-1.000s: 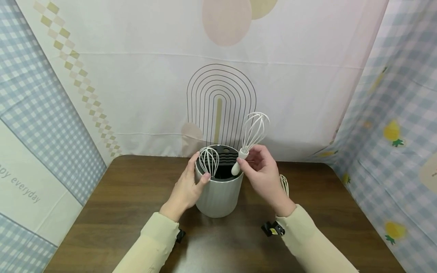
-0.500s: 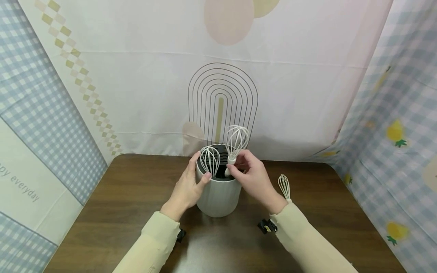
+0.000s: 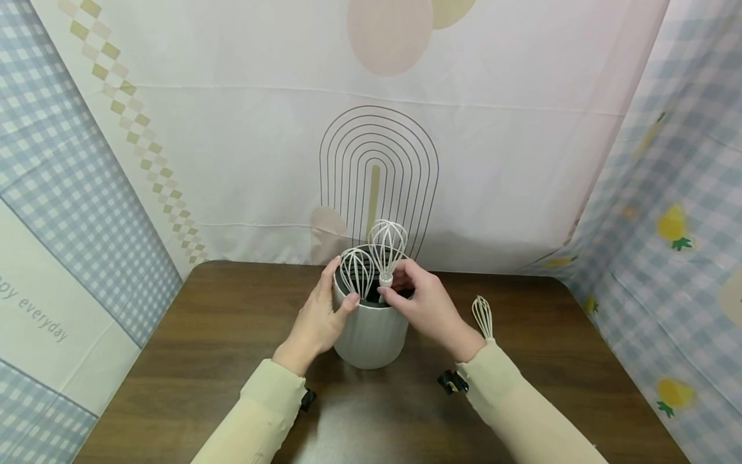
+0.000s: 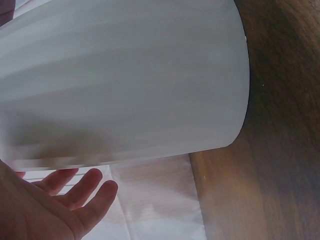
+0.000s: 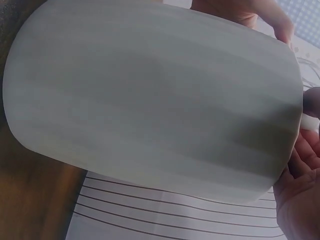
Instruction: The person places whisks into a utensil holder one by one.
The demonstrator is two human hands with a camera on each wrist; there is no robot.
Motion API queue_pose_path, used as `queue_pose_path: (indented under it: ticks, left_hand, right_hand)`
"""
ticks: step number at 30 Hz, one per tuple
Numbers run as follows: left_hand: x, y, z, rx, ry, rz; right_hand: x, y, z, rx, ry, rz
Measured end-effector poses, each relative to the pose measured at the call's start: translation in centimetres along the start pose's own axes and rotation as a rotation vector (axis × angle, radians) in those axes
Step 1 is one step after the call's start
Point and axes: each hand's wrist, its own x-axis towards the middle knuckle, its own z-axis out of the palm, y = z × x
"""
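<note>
A light grey ribbed utensil holder (image 3: 371,338) with a black slotted insert stands upright on the table. My left hand (image 3: 313,322) steadies its left side, thumb at the front rim; in the left wrist view, fingers (image 4: 92,187) curve along the wall. One white whisk (image 3: 356,274) stands inside the holder, wires up, by the left thumb. My right hand (image 3: 429,303) pinches a second white whisk (image 3: 385,280) just below its wires, over the opening. That whisk's handle points down into the holder, its lower end hidden by the rim and fingers.
A third, cream whisk (image 3: 482,317) lies on the brown wooden table (image 3: 243,322) to the right, its handle hidden by the right sleeve (image 3: 493,367). A printed cloth (image 3: 261,161) hangs behind the table, and checked cloths hang at both sides.
My right hand has moved left and down, bringing its whisk from the holder's right edge into the opening beside the other whisk. The left hand keeps its place at the rim.
</note>
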Motion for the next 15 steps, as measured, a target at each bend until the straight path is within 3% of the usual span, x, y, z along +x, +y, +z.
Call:
queue_pose_path:
  ticks: [15]
  left_hand:
    - [-0.01, -0.03, 0.09, -0.004, 0.011, 0.011]
  right_hand:
    - [-0.13, 0.04, 0.15, -0.031, -0.001, -0.036]
